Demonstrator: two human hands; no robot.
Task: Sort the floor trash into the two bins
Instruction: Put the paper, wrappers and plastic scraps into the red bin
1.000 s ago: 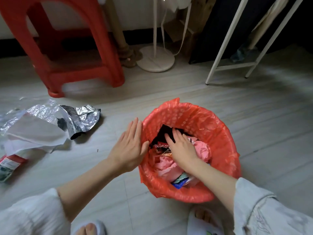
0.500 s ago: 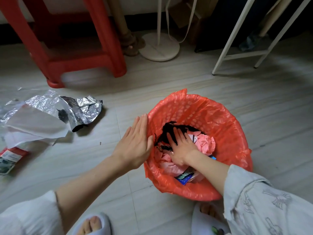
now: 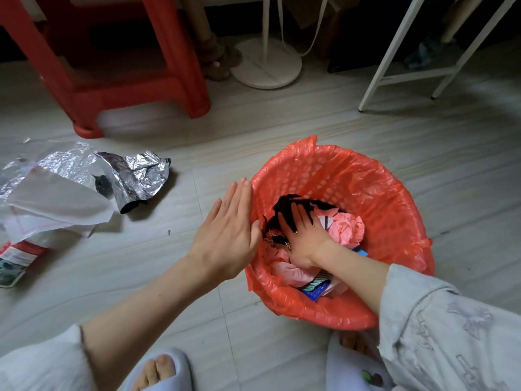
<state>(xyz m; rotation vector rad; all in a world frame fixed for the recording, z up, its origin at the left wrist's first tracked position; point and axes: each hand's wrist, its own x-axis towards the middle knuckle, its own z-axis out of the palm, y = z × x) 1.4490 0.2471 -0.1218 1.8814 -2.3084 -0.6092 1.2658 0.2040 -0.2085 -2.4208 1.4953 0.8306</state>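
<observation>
Pale wood-grain floor bears: red-lined bin, crumpled foil wrapper, white paper, red-white packet, red stool, white fan base.

"Where are the hands?"

"The right hand lies flat on the trash inside the red bin, with its fingers straight. It presses a black wrapper and pink paper. The left hand is flat against the outside of the bin's rim."

"What is on the floor?"

"A crumpled silver foil bag and white paper, well apart from the bin. A red stool stands behind."
</observation>
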